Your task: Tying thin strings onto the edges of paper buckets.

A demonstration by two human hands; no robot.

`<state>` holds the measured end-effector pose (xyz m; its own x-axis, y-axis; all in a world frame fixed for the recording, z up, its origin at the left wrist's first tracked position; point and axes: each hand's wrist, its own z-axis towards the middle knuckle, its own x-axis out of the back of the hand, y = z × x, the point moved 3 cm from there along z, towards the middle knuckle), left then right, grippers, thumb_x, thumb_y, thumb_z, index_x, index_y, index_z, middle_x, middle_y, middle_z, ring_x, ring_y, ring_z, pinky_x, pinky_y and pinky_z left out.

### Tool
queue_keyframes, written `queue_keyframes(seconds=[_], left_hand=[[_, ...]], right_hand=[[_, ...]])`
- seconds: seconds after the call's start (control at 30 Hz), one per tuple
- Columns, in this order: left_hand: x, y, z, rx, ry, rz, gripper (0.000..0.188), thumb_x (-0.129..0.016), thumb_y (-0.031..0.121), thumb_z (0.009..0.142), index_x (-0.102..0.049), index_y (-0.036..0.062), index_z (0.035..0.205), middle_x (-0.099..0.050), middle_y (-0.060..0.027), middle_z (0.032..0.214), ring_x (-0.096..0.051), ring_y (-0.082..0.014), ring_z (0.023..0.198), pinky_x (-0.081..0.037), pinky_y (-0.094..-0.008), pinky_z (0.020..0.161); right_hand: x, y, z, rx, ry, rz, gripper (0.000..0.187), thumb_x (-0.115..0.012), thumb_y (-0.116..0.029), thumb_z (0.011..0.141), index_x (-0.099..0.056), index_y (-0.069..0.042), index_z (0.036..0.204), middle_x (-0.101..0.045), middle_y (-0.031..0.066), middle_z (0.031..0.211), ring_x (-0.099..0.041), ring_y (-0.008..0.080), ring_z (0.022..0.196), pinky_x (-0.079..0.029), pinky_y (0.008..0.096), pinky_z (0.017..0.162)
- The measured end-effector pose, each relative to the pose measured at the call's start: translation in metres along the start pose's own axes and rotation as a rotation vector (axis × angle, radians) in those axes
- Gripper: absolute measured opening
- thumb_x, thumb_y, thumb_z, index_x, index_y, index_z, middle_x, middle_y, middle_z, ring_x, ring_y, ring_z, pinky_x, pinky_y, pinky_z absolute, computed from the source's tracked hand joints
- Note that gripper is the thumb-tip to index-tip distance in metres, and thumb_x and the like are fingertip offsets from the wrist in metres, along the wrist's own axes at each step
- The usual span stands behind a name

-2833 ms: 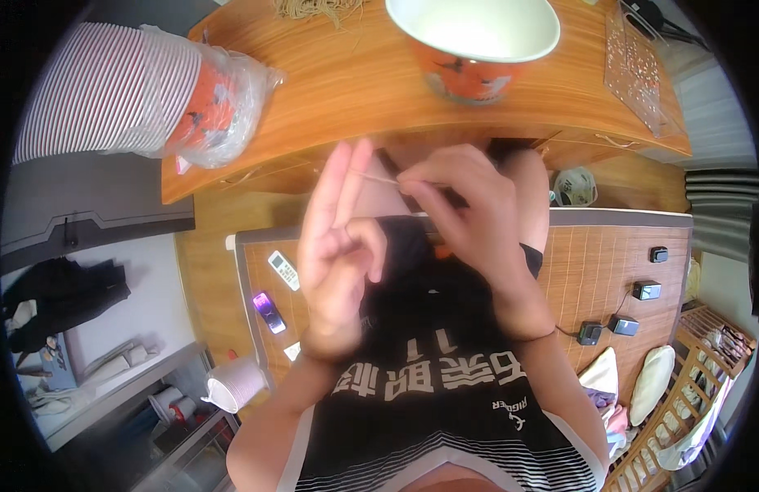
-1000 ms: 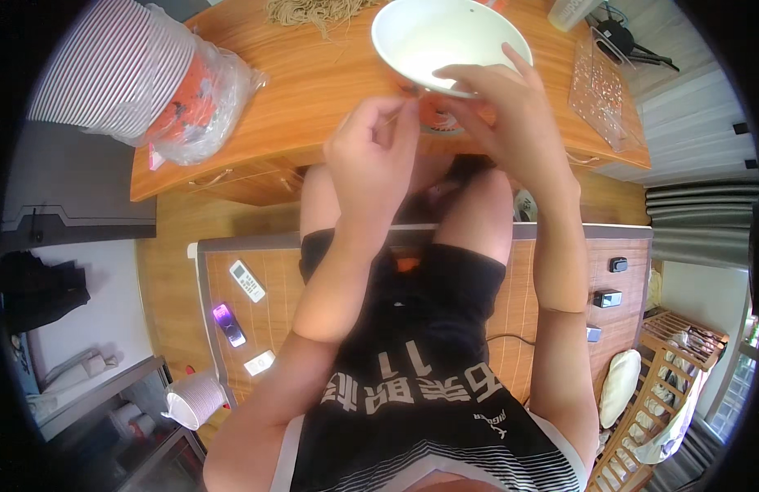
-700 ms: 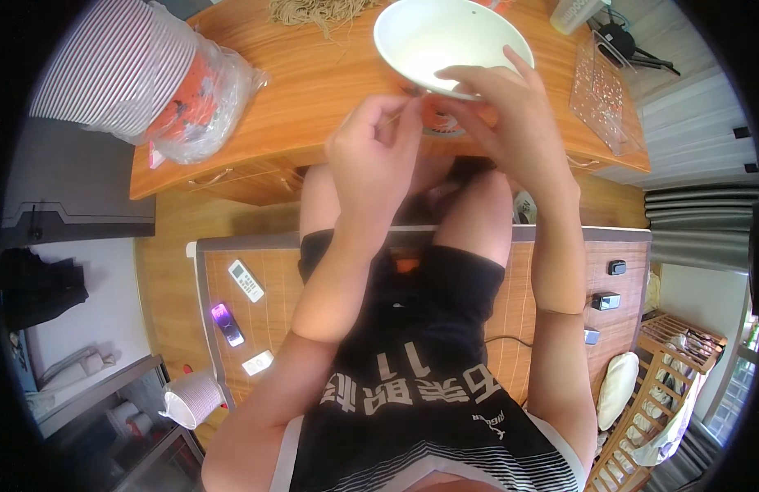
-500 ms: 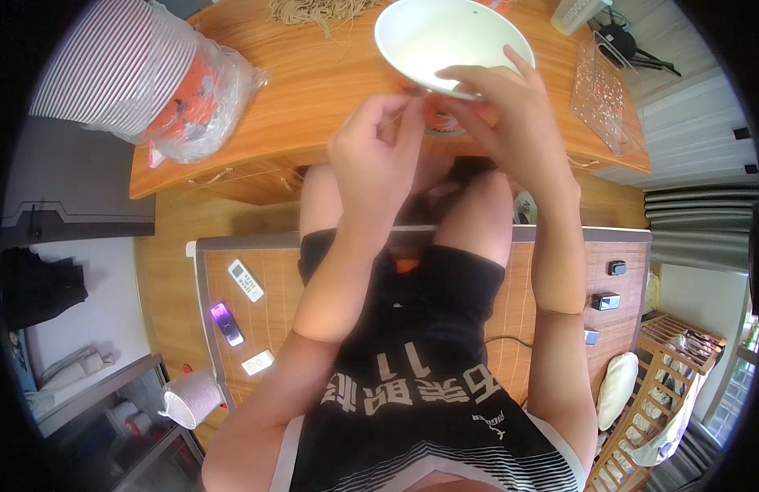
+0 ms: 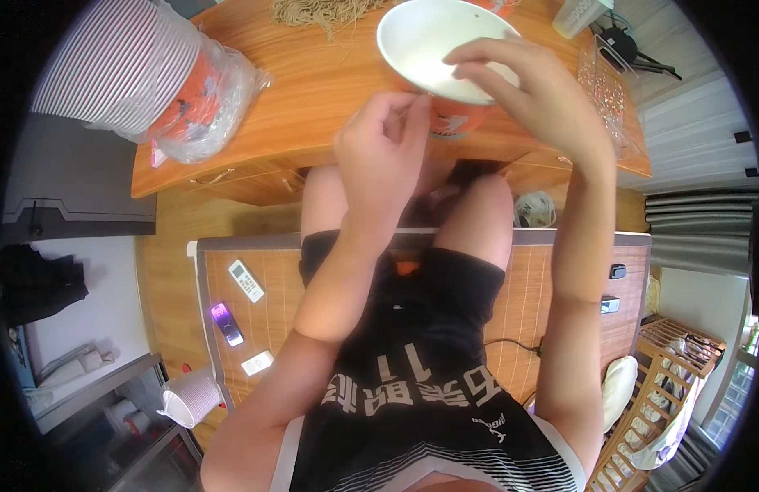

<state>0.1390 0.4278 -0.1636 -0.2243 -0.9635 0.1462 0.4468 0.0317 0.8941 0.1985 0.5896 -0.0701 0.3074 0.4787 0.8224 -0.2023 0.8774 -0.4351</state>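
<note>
A round paper bucket, white inside and reddish-orange printed outside, stands at the table's front edge with its mouth tipped toward me. At the left of its near rim, my left hand is closed, thumb and forefinger pinched together. What they pinch, if anything, is too small to make out. Over the right side of the bucket's mouth reaches my right hand. Its fingers stretch to the left, apart, and nothing shows in them. A bundle of tan strings lies beyond, to the left of the bucket.
A stack of nested buckets in clear plastic lies on the table's left. At the right are a clear tray and a cup. On the seat beside me lie a white remote and a phone.
My right hand has moved away from the left fingertips, to the right and up over the bucket's mouth. The left hand stays nearly in place, pinched at the rim.
</note>
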Motion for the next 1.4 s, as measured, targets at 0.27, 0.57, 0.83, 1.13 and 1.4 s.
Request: queue_keyframes(seconds=[0.27, 0.57, 0.83, 1.13, 1.4], left_hand=[[0.0, 0.0, 0.001, -0.054, 0.015, 0.053, 0.013, -0.072, 0.011, 0.092, -0.07, -0.0014, 0.091, -0.037, 0.0074, 0.055, -0.033, -0.0017, 0.053, -0.026, -0.0223, 0.049], [0.002, -0.005, -0.003, -0.04, 0.002, -0.002, 0.012, -0.071, 0.01, 0.093, -0.071, -0.0013, 0.095, -0.049, 0.0047, 0.061, -0.04, -0.0011, 0.057, -0.031, -0.0211, 0.051], [0.017, -0.013, 0.002, -0.169, -0.101, -0.09, 0.019, -0.065, 0.015, 0.099, -0.071, -0.0022, 0.102, -0.061, 0.0018, 0.079, -0.045, -0.0021, 0.062, -0.036, -0.0188, 0.056], [0.02, -0.003, 0.028, 0.431, -0.477, -0.327, 0.027, -0.064, 0.022, 0.099, -0.072, -0.0018, 0.108, -0.072, -0.0058, 0.099, -0.065, -0.0122, 0.094, -0.049, -0.0261, 0.086], [0.025, -0.007, 0.034, 0.361, -0.491, -0.386, 0.018, -0.068, 0.015, 0.097, -0.073, -0.0004, 0.105, -0.074, -0.0063, 0.098, -0.067, -0.0116, 0.095, -0.055, -0.0253, 0.082]], right_hand=[[-0.003, 0.014, 0.036, 0.062, -0.492, 0.086, 0.019, -0.059, -0.012, 0.094, -0.069, -0.005, 0.109, -0.07, 0.0082, 0.094, -0.063, 0.018, 0.092, -0.05, 0.0321, 0.085], [0.003, -0.006, 0.034, 0.066, -0.36, -0.21, 0.012, -0.061, -0.015, 0.092, -0.063, -0.003, 0.092, -0.066, 0.013, 0.088, -0.062, 0.0288, 0.085, -0.049, 0.0387, 0.076], [-0.02, -0.062, -0.007, 0.195, 0.284, -0.717, 0.01, -0.066, -0.019, 0.077, -0.057, -0.014, 0.078, -0.058, -0.0014, 0.07, -0.059, 0.0204, 0.071, -0.044, 0.0346, 0.065], [-0.078, -0.045, -0.037, 0.116, 0.58, -0.371, 0.018, -0.074, -0.018, 0.074, -0.063, -0.01, 0.085, -0.065, 0.0011, 0.076, -0.061, 0.0202, 0.071, -0.047, 0.0339, 0.062], [-0.159, -0.033, -0.052, -0.521, 0.625, 1.276, 0.036, -0.063, -0.02, 0.1, -0.055, -0.002, 0.131, -0.064, 0.0002, 0.086, -0.053, 0.0037, 0.068, -0.039, 0.0188, 0.055]])
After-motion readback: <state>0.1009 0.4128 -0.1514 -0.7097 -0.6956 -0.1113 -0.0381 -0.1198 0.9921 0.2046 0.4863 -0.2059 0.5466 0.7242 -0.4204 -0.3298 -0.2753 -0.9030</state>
